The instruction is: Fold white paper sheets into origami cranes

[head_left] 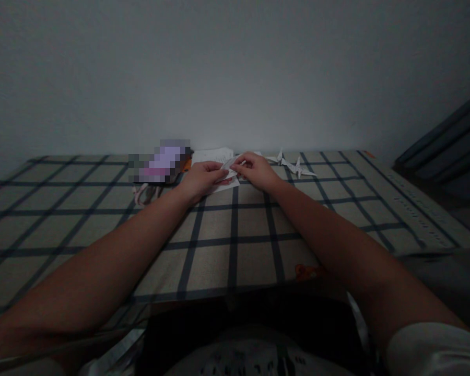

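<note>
Both arms reach forward over a checked cloth (219, 230). My left hand (201, 178) and my right hand (256, 169) meet at the far side, each pinching one end of a small folded piece of white paper (231, 164). The fingers of both hands are closed on it. Beneath the hands lies a white printed sheet (213, 155) with some red on it.
Two folded white paper cranes (295, 166) sit on the cloth just right of my right hand. A blurred purple object (160, 162) and pink-white cord (144, 193) lie to the left. A plain wall stands behind; a dark striped thing (446, 146) is at far right.
</note>
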Motion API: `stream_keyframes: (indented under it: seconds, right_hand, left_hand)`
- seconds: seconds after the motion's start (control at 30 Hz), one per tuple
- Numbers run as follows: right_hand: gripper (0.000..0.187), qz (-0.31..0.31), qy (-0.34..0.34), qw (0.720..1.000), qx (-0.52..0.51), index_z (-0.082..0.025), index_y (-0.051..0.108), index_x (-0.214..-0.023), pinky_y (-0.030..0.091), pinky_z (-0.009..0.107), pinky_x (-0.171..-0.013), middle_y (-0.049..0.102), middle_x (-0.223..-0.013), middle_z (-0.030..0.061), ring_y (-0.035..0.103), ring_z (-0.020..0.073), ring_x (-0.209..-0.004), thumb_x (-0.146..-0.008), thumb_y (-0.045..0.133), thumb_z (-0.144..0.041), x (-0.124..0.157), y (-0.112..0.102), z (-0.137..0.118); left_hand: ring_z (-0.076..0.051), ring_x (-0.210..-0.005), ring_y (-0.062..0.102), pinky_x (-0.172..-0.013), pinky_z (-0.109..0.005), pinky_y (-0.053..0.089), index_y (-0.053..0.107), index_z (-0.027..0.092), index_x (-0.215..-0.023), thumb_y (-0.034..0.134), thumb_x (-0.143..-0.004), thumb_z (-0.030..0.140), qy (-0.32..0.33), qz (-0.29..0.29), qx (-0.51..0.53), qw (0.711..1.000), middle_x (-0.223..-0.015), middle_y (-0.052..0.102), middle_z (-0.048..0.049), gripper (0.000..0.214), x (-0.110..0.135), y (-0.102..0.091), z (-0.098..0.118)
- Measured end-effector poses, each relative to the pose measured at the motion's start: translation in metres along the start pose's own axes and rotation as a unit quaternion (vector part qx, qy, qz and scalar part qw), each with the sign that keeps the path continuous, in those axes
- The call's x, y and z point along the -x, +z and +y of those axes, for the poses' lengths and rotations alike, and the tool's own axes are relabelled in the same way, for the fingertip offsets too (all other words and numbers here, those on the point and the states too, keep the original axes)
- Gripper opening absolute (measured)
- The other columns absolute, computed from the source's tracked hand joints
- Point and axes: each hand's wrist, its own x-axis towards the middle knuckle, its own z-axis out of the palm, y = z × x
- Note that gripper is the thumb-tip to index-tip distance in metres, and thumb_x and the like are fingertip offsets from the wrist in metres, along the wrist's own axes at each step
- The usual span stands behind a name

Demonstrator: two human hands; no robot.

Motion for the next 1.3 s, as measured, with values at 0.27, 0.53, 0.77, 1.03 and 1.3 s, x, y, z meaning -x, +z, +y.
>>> stream_keyframes:
  seconds: [0.27,0.53,0.77,1.03,1.3]
  right_hand:
    - [0.031,0.061,0.067,0.988,-0.123,-0.025,0.042,-0.110,0.047,0.019,-0.054,0.061,-0.077,-0.0072,0.059,0.0069,-0.056,-0.088,0.065,-0.028,0.000,0.003,-0.012]
    - [0.013,-0.019,0.087,0.991,-0.101,-0.016,0.062,-0.087,0.047,0.018,-0.055,0.062,-0.069,-0.0025,0.057,0.0068,-0.058,-0.091,0.064,-0.028,0.001,0.001,-0.013]
    - [0.018,-0.026,0.086,0.993,-0.079,-0.016,0.062,-0.077,0.046,0.019,-0.055,0.060,-0.064,-0.0024,0.056,0.0071,-0.057,-0.089,0.066,-0.028,0.001,-0.001,-0.011]
    - [0.018,-0.030,0.101,0.993,-0.055,-0.016,0.063,-0.076,0.044,0.020,-0.054,0.062,-0.064,-0.0014,0.055,0.0075,-0.056,-0.090,0.065,-0.027,0.001,-0.002,-0.012]
    - [0.029,-0.032,0.086,0.993,-0.068,-0.015,0.062,-0.075,0.045,0.019,-0.055,0.063,-0.066,-0.0004,0.055,0.0071,-0.056,-0.095,0.059,-0.036,0.002,-0.001,-0.014]
  left_hand:
    - [-0.010,-0.074,0.068,-0.080,-0.024,0.059,0.072,0.011,-0.078,0.078,-0.069,0.017,0.021,0.021,0.080,0.996,-0.083,0.072,-0.0039,0.013,-0.001,0.004,0.003]
    - [-0.009,-0.071,0.065,-0.086,-0.026,0.058,0.068,0.012,-0.077,0.082,-0.067,0.022,0.021,-0.001,0.071,0.997,-0.078,0.069,-0.0013,0.020,0.003,0.007,0.005]
    - [-0.012,-0.073,0.066,-0.081,-0.027,0.057,0.070,0.012,-0.083,0.079,-0.064,0.023,-0.003,0.012,0.031,0.999,-0.082,0.071,-0.0032,0.023,0.003,0.007,0.006]
    - [-0.013,-0.068,0.064,-0.068,-0.024,0.051,0.072,0.014,-0.087,0.082,-0.062,0.032,0.011,0.006,-0.022,1.000,-0.082,0.072,-0.0040,0.032,0.002,0.003,0.002]
    - [-0.008,-0.045,0.044,-0.044,-0.022,0.026,0.068,0.017,-0.072,0.082,-0.065,0.042,0.027,0.058,-0.096,0.993,-0.055,0.054,0.0033,0.030,0.002,-0.001,0.004]
